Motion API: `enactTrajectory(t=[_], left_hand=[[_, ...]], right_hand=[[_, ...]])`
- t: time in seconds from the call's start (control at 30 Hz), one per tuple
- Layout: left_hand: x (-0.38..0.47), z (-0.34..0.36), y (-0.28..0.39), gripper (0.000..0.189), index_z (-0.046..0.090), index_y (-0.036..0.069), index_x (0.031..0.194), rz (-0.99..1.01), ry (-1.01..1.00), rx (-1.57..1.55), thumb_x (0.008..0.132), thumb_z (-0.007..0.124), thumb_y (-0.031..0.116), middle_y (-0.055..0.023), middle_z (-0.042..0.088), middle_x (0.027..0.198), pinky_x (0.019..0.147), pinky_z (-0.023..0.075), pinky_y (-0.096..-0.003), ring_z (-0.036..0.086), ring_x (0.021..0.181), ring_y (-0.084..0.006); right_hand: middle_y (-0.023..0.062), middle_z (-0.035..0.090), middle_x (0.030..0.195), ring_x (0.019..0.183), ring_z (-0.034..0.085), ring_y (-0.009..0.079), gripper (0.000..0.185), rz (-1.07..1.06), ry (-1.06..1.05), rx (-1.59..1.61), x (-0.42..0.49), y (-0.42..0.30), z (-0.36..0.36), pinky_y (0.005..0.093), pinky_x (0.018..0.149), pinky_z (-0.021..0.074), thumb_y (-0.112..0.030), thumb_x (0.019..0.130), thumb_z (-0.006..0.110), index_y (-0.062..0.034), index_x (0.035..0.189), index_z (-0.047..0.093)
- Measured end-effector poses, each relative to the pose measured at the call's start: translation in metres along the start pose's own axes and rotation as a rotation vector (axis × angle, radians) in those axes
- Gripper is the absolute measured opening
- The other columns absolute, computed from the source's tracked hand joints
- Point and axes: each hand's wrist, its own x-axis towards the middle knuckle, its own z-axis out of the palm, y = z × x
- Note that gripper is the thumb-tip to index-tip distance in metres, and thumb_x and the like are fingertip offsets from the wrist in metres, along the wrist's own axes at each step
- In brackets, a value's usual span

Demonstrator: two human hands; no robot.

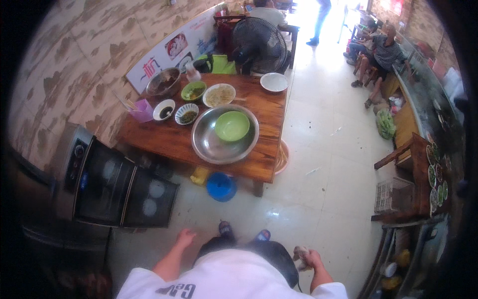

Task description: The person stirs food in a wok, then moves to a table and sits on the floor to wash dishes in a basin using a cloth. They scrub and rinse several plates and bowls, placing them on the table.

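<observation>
My left hand (186, 237) hangs at my side over the floor, touching nothing; its fingers look blurred. In my right hand (312, 258) is a crumpled greyish cloth (301, 254), held beside my right thigh. Before me stands a wooden table (157, 140). Its wide steel basin (203, 144) has a green bowl (232, 126) in it. Behind the basin are a bowl of noodle-like food (219, 95) with chopsticks across its rim, a green bowl of food (193, 91), a striped bowl (186, 114), a white bowl of dark liquid (164, 110) and a steel bowl (163, 83). A white bowl (274, 82) sits near the right corner.
A blue bucket (221, 187) stands under the table's near edge, with a glass-door cabinet (127, 187) at left. A pedestal fan (259, 45) is behind the table. Several people sit or stand farther off. At right are a plastic crate (394, 192) and a wooden stand (418, 179) with plates of food.
</observation>
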Motion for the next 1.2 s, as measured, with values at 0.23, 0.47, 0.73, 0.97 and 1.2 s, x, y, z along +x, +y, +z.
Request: enactTrajectory(t=[0.23,0.47,0.73,0.97,1.2], left_hand=[[0.007,0.003,0.011,0.053,0.057,0.006,0.136,0.142,0.046,0.081,0.088,0.073,0.022,-0.0131,0.069,0.107,0.06,0.0541,-0.0328,0.065,0.071,-0.0189],[-0.066,0.013,0.156,0.054,0.055,0.008,0.14,0.4,-0.196,-0.219,0.091,0.071,0.021,-0.0124,0.064,0.128,0.081,0.0547,-0.0315,0.066,0.102,-0.0195],[-0.184,0.022,0.285,0.064,0.032,0.012,0.154,0.545,-0.9,-1.025,0.099,0.059,0.028,-0.0129,0.048,0.146,0.101,0.0488,-0.0428,0.055,0.125,-0.026],[-0.158,-0.028,0.232,0.068,0.038,0.009,0.149,0.252,-0.805,-1.455,0.094,0.058,0.043,-0.0158,0.054,0.14,0.107,0.0472,-0.0479,0.052,0.13,-0.0318],[-0.097,-0.047,0.152,0.069,0.038,0.011,0.15,0.172,-0.561,-1.57,0.09,0.06,0.038,-0.0145,0.05,0.145,0.113,0.0404,-0.048,0.051,0.131,-0.0344]], right_hand=[[0.0074,0.072,0.085,0.076,0.066,0.0169,0.029,-0.414,0.263,-0.278,0.093,0.074,-0.035,0.035,0.069,0.0537,-0.024,0.087,0.067,-0.0018,0.103,0.073],[0.0081,0.068,0.098,0.085,0.065,0.0151,0.025,-0.558,0.246,0.618,0.086,-0.049,-0.097,0.031,0.071,0.0536,-0.009,0.09,0.056,0.0017,0.11,0.064],[0.0117,0.059,0.127,0.111,0.061,0.0197,0.059,-1.047,-0.312,0.538,-0.055,-0.268,0.0,0.0337,0.089,0.0543,-0.008,0.084,0.068,-0.004,0.14,0.049],[0.0206,0.045,0.149,0.135,0.047,0.0374,0.058,-1.382,-0.425,-0.309,-0.08,-0.324,0.085,0.0441,0.11,0.0425,-0.016,0.086,0.071,-0.0112,0.141,0.055],[0.0162,0.058,0.136,0.118,0.061,0.0308,0.052,-1.154,-0.551,-0.37,-0.003,-0.329,0.121,0.0402,0.099,0.0513,-0.017,0.09,0.066,-0.0092,0.141,0.055]])
